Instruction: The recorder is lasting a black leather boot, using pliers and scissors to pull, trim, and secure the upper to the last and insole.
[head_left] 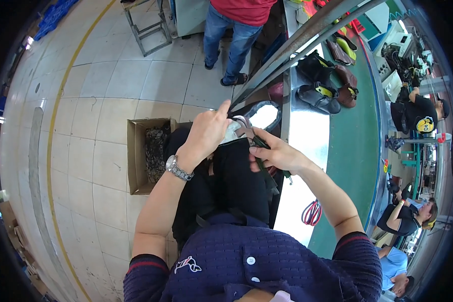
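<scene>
My left hand (206, 133), with a metal watch on its wrist, is closed on the near side of a black piece with a pale lining (231, 132), which looks like a shoe upper. Its black-rimmed opening (264, 116) shows bright white inside, just beyond my right hand. In my right hand (279, 153) is a pair of dark-handled pliers (260, 146), gripped between thumb and fingers. The head of this tool points at the lining between both hands; the exact contact is too small to tell. My lap, in black trousers, lies below.
An open cardboard box (138, 161) with dark stringy scraps stands left of my legs. To the right runs a green conveyor (355, 166) with a metal edge, carrying several shoes (319, 95) and a cord bundle (312, 213). Slanting metal bars (287, 53) cross ahead. A person (236, 30) stands beyond.
</scene>
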`<state>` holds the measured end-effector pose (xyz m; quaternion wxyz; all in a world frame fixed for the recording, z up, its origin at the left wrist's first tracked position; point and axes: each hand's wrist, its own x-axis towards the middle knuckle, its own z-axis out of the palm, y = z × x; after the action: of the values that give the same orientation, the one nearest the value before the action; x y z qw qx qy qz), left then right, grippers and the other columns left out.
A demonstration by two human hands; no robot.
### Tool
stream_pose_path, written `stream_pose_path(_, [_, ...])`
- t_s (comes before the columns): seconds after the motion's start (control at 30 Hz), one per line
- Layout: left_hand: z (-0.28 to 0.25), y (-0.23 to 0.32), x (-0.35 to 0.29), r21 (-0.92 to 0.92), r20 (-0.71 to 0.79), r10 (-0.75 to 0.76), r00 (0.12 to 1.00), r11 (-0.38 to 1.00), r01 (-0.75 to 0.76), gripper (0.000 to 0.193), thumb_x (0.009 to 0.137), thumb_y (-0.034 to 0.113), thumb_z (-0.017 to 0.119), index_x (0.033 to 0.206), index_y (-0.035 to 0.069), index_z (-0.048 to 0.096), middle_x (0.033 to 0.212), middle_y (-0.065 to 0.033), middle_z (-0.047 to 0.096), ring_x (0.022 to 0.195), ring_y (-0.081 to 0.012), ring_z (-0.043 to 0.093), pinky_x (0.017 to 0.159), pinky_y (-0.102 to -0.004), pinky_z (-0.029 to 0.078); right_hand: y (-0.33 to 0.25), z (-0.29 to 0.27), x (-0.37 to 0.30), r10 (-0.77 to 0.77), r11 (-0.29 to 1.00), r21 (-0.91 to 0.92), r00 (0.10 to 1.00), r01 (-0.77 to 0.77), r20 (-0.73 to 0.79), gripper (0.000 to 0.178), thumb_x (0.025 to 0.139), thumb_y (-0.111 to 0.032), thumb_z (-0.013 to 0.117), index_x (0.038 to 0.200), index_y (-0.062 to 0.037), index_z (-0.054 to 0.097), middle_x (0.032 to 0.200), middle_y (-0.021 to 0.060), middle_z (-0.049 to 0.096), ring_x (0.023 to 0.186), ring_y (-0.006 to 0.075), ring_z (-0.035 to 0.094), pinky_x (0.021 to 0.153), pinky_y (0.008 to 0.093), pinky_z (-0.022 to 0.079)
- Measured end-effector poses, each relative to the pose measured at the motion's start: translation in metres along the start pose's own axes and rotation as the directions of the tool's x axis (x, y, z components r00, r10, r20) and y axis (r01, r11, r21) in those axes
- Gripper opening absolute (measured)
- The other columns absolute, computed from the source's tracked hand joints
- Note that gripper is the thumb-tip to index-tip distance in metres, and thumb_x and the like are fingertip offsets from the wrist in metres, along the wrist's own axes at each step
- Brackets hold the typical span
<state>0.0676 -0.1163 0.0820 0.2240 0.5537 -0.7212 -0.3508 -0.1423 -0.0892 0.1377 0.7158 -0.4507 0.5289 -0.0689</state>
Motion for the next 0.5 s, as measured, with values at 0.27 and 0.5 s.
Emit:
stream_pose_path(0.27, [0.043, 0.006, -0.038, 0.79, -0.06, 0.346, 0.936, 0.59, -0.167, 0.049, 0.084, 0.013, 0.052, 0.125, -0.015, 0.052, 0.117, -0.0291, 0.059, 0.111, -0.0354, 0.052, 0.104, -0.0438, 0.036, -0.032, -0.003, -0.028, -0.335, 0.476, -0.868, 0.942, 0.143, -0.028, 0.056, 0.091, -0.009, 0.057, 0.142, -0.0046, 0.034, 0.074, 0.0259, 0.063, 0.07, 0.0439, 0.063, 0.062, 0.0461, 0.051])
stream_pose_path(0.5, [0.053, 0.006, -0.042, 0.776, -0.059, 0.358, 0.932, 0.603, -0.183, 0.054, 0.081, 0.006, 0.053, 0.129, -0.017, 0.043, 0.128, -0.0334, 0.048, 0.123, -0.0444, 0.044, 0.109, -0.0493, 0.032, 0.018, 0.013, 0.02, -0.559, 0.272, -0.961, 0.805, -0.045, -0.196, 0.069, 0.093, -0.014, 0.055, 0.15, -0.0116, 0.018, 0.065, 0.0198, 0.063, 0.055, 0.0386, 0.062, 0.052, 0.048, 0.05])
